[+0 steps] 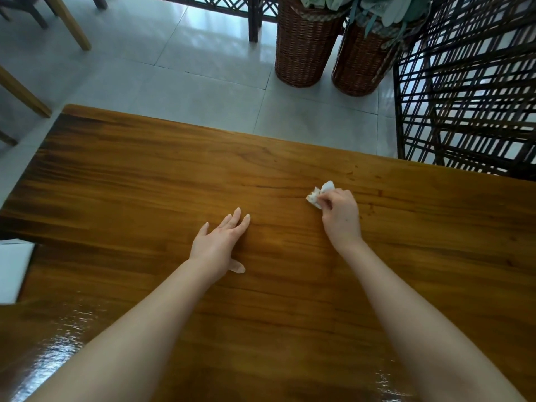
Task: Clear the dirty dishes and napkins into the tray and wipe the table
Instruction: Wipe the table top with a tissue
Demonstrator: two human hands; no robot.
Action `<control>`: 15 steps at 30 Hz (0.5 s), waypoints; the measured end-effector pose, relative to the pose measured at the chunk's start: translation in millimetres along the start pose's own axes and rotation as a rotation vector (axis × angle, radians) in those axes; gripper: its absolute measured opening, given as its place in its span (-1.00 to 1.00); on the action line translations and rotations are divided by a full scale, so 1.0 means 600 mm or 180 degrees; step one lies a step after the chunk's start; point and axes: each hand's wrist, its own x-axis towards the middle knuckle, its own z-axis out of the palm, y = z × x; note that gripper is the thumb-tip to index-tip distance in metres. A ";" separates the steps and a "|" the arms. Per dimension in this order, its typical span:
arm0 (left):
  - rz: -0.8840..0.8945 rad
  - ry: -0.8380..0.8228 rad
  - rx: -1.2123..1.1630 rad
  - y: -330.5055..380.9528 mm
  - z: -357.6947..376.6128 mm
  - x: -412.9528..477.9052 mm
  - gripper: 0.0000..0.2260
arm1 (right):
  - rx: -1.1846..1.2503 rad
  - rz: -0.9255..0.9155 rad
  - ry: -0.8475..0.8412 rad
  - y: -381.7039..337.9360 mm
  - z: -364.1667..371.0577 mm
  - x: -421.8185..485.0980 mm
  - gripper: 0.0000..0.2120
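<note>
Here, the right hand (342, 217) pinches a crumpled white napkin (320, 195) against the wooden tabletop (145, 175), at two o'clock from the left hand (219, 242), which lies flat with fingers straight. Two wicker baskets (304, 47) stand on the floor (203, 82) at twelve o'clock.

On my feed I see a pale tiled floor (174, 68), glossy with reflected light, and on it two tall brown wicker baskets, the left basket (304, 50) just beside the right basket (362, 59), both topped with grey-green leaves (391, 10). To their right stands a dark lattice screen (464, 97), and more dark lattice (214, 2) runs along the top edge. At the upper left I make out light wooden legs (72, 21) and a darker leg (37, 15); the furniture they belong to is cut off.
</note>
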 end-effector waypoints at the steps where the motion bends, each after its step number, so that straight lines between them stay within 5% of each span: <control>1: 0.0008 0.0001 0.0000 0.000 0.000 -0.001 -0.01 | 0.0019 0.0191 0.0027 0.012 -0.009 0.013 -0.89; 6: 0.0011 0.0048 -0.0003 0.001 -0.002 -0.006 -0.03 | -0.0059 0.0877 0.0210 0.075 -0.056 0.017 -0.88; 15: -0.0018 -0.0019 0.0081 0.007 -0.007 -0.008 -0.03 | 0.0003 0.0307 0.0059 0.076 -0.054 -0.104 -0.88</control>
